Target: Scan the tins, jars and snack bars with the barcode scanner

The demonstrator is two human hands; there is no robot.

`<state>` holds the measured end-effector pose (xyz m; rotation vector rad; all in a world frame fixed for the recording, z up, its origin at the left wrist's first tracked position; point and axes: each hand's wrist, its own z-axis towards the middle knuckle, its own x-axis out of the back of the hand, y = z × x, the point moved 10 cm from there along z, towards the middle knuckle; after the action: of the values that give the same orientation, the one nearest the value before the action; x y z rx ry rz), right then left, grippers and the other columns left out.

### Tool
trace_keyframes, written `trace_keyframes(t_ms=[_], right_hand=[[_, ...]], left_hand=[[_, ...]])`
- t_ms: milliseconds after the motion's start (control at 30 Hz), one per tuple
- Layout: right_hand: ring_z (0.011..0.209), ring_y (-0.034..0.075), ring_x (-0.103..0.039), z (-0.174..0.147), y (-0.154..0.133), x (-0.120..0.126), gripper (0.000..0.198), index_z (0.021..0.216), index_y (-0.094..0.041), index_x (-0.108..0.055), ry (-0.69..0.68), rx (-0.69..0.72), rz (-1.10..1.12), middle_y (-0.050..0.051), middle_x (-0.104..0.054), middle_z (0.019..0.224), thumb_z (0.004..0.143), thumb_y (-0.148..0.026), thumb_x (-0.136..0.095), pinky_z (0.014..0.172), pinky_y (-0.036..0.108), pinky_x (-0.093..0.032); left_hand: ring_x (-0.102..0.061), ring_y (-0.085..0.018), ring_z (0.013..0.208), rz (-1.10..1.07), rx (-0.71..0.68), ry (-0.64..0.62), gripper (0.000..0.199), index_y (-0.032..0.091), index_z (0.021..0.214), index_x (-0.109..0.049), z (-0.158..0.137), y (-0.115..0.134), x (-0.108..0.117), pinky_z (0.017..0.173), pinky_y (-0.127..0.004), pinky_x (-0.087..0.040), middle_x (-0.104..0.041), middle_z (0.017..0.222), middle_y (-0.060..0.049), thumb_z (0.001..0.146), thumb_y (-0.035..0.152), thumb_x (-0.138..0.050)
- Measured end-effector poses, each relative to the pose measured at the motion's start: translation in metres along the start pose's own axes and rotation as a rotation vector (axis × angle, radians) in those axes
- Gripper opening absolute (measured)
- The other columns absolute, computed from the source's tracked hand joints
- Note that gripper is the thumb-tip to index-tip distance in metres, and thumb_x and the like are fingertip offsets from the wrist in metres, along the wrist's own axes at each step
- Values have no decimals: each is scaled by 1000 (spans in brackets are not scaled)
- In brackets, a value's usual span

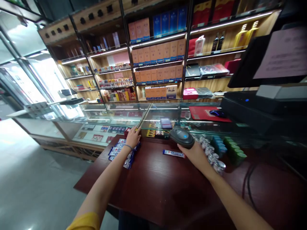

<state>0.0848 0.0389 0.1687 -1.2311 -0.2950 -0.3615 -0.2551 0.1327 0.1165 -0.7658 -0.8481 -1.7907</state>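
Note:
My right hand (195, 156) is wrapped round a black barcode scanner (182, 137) with a small blue light on top. Just below the scanner, a single blue-and-white narrow packet (174, 153) lies flat on the dark red wooden counter (153, 185). To the left, my left hand (133, 137) reaches to the counter's far edge by the glass case, its fingers stretched out and apart. Under and beside that wrist is a spread of similar blue-and-white packets (117, 149), partly hidden by my forearm.
Several silver cans (211, 153), blue cans (218, 146) and green cans (235, 150) stand in rows right of my right hand. A glass display case (165, 111) runs behind the counter. A monitor (249, 60) and a black cable (248, 182) are on the right.

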Motion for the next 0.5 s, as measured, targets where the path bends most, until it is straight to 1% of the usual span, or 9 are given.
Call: trace_keyframes(t_ms=[100, 200, 300, 500], right_hand=[[49, 22, -61, -5, 1, -18, 31, 95, -21, -65, -33, -5, -12, -1, -64, 54, 73, -44, -65, 55, 35, -51], [57, 24, -65, -7, -1, -27, 32, 97, -22, -67, -39, 52, -31, 0, -66, 56, 73, -43, -64, 56, 35, -51], [60, 25, -66, -8, 1, -34, 33, 99, -22, -67, -52, 75, -36, 1, -67, 58, 74, -42, -65, 56, 35, -52], [49, 23, -61, -9, 10, -41, 35, 103, -21, -66, -100, 46, -36, -1, -64, 53, 77, -43, -63, 57, 36, -51]], left_hand=[[-29, -38, 143, 62, 11, -60, 62, 24, 142, -49, -4, -25, -4, 116, -57, -21, -41, 150, -16, 83, 32, -65], [-29, -37, 143, 99, -5, -132, 64, 29, 143, -47, -7, -39, -12, 116, -56, -20, -42, 150, -13, 82, 35, -66], [-35, -35, 138, 123, -26, -184, 62, 31, 143, -46, -9, -44, -17, 115, -53, -25, -45, 148, -11, 83, 33, -63], [-47, -31, 128, 96, -45, -183, 52, 31, 135, -55, -7, -41, -10, 110, -47, -35, -52, 141, -11, 84, 20, -58]])
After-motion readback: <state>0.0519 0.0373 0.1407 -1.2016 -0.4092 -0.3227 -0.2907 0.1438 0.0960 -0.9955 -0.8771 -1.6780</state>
